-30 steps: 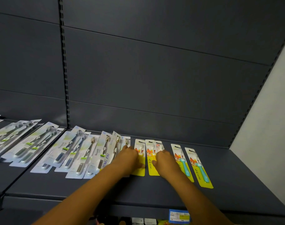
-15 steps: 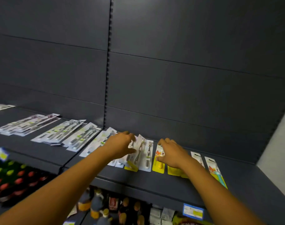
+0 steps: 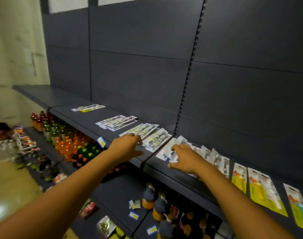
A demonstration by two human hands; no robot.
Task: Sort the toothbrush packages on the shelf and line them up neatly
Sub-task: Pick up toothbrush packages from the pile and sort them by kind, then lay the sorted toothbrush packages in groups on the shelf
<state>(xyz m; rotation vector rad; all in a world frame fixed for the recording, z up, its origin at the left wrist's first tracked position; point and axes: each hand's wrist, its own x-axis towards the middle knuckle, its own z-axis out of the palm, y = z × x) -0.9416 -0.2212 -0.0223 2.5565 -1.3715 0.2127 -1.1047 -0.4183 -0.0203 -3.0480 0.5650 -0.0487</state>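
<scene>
White toothbrush packages lie in groups along the dark shelf: one far package, a fanned group, a second group and a pack at the shelf joint. My left hand rests with fingers on the near end of the second group. My right hand lies spread on white packages just right of the joint. More white packs and yellow packages continue to the right.
Below the shelf stand rows of coloured drink bottles and bottles on lower shelves. A price tag hangs on the shelf edge. The far left shelf section meets a pale wall. Floor shows at the bottom left.
The view has swung left along the shelf. Both hands left the yellow packages and moved left onto the white ones, the left hand now past the shelf joint.
</scene>
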